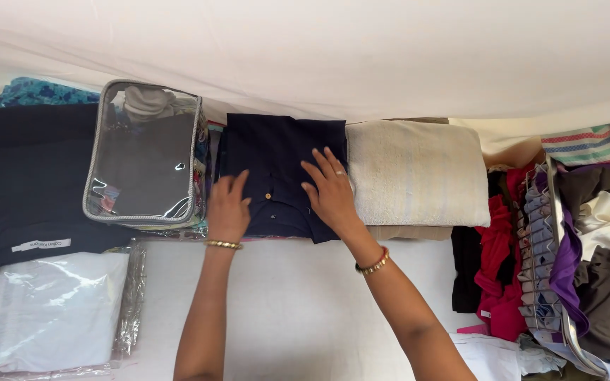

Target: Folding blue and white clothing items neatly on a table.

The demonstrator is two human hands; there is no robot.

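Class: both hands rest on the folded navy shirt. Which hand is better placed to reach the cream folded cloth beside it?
Probably the right hand: it lies on the navy shirt nearest the cream cloth; the left hand sits towards the clear pouch.
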